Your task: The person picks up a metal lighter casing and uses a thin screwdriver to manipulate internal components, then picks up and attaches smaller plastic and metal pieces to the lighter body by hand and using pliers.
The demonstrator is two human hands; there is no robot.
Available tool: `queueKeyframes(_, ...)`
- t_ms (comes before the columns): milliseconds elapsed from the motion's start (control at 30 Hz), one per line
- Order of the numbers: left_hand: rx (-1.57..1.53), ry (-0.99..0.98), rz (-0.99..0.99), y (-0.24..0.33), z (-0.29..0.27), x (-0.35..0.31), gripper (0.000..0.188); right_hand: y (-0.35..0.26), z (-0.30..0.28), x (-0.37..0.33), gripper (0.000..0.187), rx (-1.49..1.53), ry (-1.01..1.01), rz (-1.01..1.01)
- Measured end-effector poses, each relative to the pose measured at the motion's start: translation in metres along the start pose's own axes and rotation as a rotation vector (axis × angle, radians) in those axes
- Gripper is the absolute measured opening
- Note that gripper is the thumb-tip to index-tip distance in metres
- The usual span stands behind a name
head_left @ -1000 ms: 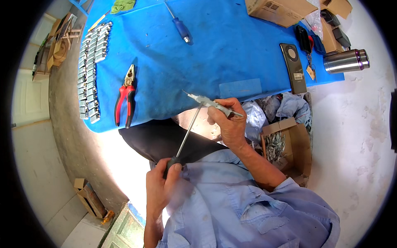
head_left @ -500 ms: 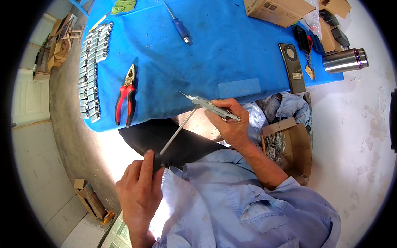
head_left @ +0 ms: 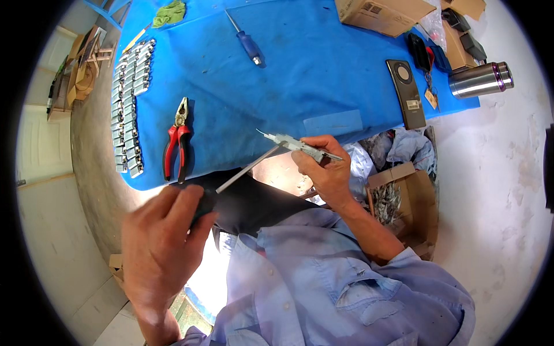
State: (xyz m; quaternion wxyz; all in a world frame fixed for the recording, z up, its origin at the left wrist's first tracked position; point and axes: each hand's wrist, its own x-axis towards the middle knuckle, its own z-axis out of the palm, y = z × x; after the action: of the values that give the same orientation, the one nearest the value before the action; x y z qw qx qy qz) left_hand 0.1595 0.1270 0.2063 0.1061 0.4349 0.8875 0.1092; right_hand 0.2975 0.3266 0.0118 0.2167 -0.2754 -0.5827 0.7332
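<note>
My left hand (head_left: 161, 242), a little blurred, is wrapped round the dark handle of a screwdriver (head_left: 249, 168). Its long metal shaft slants up to the right, and the tip meets the underside of a slim silvery metal mechanism (head_left: 295, 145). My right hand (head_left: 328, 176) pinches that mechanism between thumb and fingers near the table's front edge. A thin curved wire sticks out of its left end. Combination pliers (head_left: 176, 141) with red and black handles lie on the blue cloth, beyond my left hand. Farther back rests a second screwdriver (head_left: 248, 45) with a blue handle.
Rows of small silvery metal parts (head_left: 131, 98) line the left of the blue-covered table (head_left: 259, 81). At the right are a phone (head_left: 407, 95), keys (head_left: 431, 98), a steel flask (head_left: 482, 81) and a carton (head_left: 384, 17). An open cardboard box (head_left: 418, 202) stands below the table.
My left hand has moved left and up, tilting the screwdriver's shaft flatter. My right hand and the mechanism have shifted only slightly to the right.
</note>
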Motion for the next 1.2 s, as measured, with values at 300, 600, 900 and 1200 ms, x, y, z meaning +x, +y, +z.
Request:
queueKeyframes(300, -0.200, 0.048, -0.142, -0.007, 0.054, -0.044, 0.035, -0.006, -0.009, -0.009, 0.031, 0.296, -0.014, 0.202)
queueKeyframes(600, -0.205, 0.101, -0.170, 0.003, 0.088, -0.062, 0.038, -0.001, -0.021, -0.009, 0.025, 0.271, 0.112, 0.331)
queueKeyframes(900, -0.279, 0.114, -0.208, 0.009, 0.095, -0.072, 0.034, -0.008, -0.004, -0.010, 0.022, 0.030, 0.130, 0.012)
queueKeyframes(1200, -0.287, 0.193, -0.188, 0.014, 0.103, -0.084, 0.037, -0.025, 0.006, 0.004, 0.030, -0.086, 0.036, -0.244)
